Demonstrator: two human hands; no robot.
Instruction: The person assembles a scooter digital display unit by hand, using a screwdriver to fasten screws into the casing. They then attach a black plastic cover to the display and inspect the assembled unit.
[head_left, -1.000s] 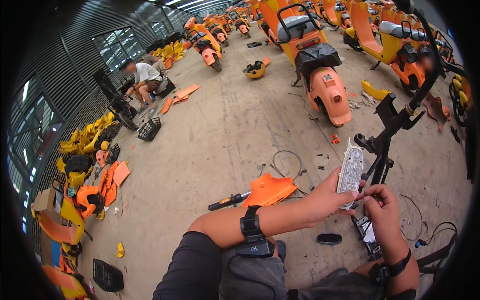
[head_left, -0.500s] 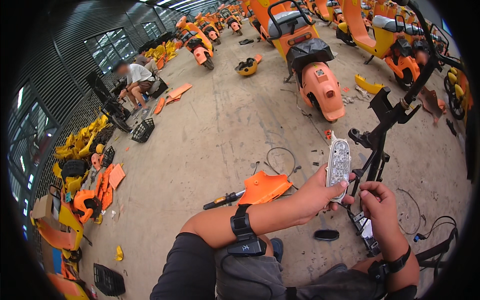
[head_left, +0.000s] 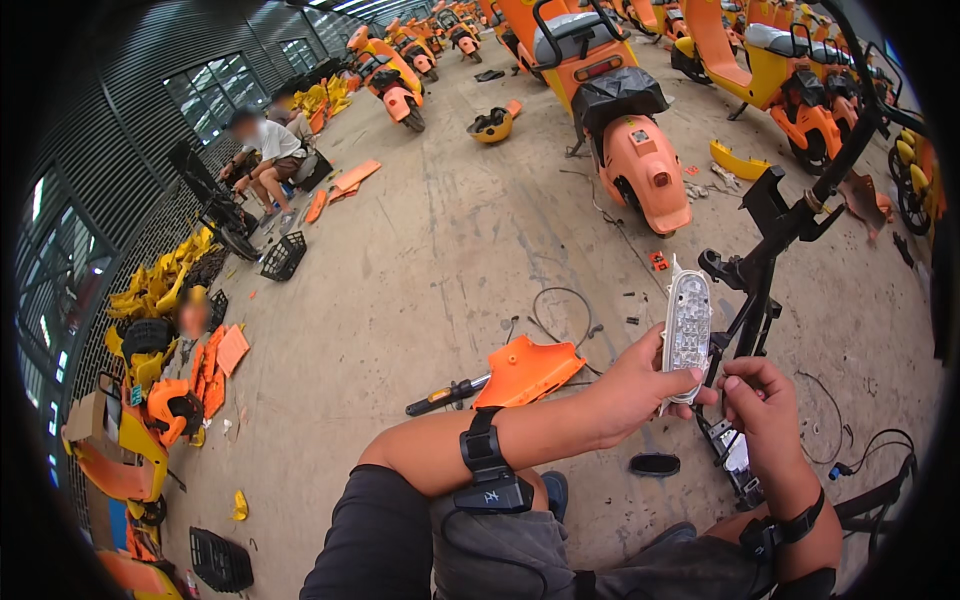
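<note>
My left hand (head_left: 642,385) is wrapped round a long oval headlight (head_left: 689,325) with a clear lens and a pale rim, thumb across its lower end. The lamp stands nearly upright, lens toward me. Just to its right, my right hand (head_left: 762,408) is closed, thumb and forefinger pressed together; whatever may be between them is too small or hidden. Behind both hands rises a bare black scooter frame (head_left: 757,270) with its steering column leaning to the upper right.
An orange body panel (head_left: 527,370) and a shock absorber (head_left: 448,397) lie on the floor to the left. A small black oval part (head_left: 655,465) lies below my hands. An orange scooter (head_left: 640,165) stands ahead. A seated person (head_left: 268,160) works at far left beside a black crate (head_left: 284,257).
The headlight and my left hand have shifted slightly to the right, closer to the frame. My right hand has hardly moved and stays closed.
</note>
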